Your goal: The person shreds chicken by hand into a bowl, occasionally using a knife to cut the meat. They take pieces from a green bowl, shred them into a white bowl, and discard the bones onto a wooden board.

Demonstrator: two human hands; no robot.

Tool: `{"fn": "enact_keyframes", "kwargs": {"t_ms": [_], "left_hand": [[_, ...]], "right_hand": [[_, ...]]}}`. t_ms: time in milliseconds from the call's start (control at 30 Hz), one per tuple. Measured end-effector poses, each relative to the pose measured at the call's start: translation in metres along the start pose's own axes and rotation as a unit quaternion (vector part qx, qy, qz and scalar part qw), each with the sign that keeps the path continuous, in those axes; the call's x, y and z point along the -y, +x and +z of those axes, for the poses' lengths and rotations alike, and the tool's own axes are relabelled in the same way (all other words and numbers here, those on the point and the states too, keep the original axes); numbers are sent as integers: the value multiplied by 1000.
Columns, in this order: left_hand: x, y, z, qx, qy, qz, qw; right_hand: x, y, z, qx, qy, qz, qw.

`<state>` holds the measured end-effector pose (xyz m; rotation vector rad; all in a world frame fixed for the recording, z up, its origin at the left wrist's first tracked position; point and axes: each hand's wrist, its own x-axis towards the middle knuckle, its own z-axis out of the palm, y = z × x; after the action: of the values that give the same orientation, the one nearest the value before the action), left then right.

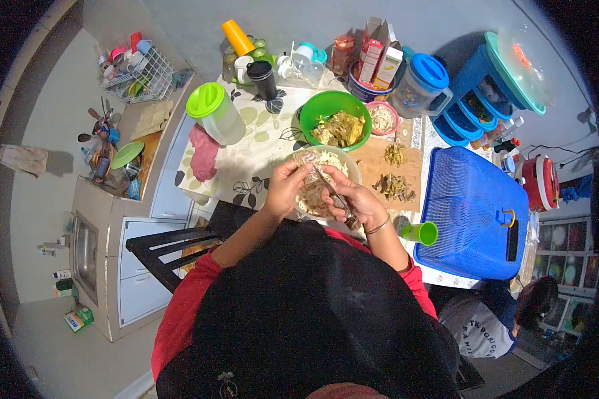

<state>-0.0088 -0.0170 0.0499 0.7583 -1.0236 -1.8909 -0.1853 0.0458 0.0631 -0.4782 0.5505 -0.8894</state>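
Observation:
My left hand is closed in a pinch over a bowl of pale shredded food, with a small piece of meat at its fingertips. My right hand is wrapped around a knife, whose narrow blade points up and left to the left fingertips. Behind the bowl stands a green bowl holding yellowish cooked meat pieces. To the right, two small heaps of scraps lie on a brown board.
A pink bowl of shreds sits behind the board. Right of it lies a large blue mesh cover, with a green cup at its edge. A green-lidded pitcher and pink cloth stand left. A black chair is nearby; another person is at lower right.

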Motion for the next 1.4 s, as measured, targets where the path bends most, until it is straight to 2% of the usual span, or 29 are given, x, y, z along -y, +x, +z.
{"fn": "enact_keyframes", "kwargs": {"t_ms": [167, 267, 367, 467, 567, 667, 767, 967, 1067, 1267, 1400], "left_hand": [[4, 4, -4, -8, 69, 68, 995], [7, 5, -9, -30, 55, 50, 997], [6, 6, -15, -62, 19, 6, 998], [-3, 4, -5, -49, -36, 25, 998], [-1, 6, -9, -47, -45, 16, 998], [-4, 5, -12, -50, -14, 4, 999], [-6, 3, -10, -45, -9, 11, 999], [17, 5, -18, -9, 2, 41, 999], [7, -1, -12, -41, -59, 2, 997], [1, -1, -6, -59, -35, 11, 998], [13, 4, -18, -60, 0, 22, 998]], "right_hand": [[-11, 6, -9, 63, 87, -22, 994], [-6, 3, -8, 62, 48, -40, 996], [0, -3, -10, 23, -9, -46, 999], [4, -3, -2, -54, -106, -34, 992], [-1, 5, -7, -128, -227, -56, 964], [0, 4, -1, -134, -281, -60, 948], [3, 4, 12, -97, -268, -47, 957], [-8, 16, 11, -93, -244, -67, 963], [-8, 15, 12, -84, -205, -56, 973], [-10, 12, 12, -79, -185, -46, 979], [-3, 7, 16, -77, -100, -78, 989]]}}
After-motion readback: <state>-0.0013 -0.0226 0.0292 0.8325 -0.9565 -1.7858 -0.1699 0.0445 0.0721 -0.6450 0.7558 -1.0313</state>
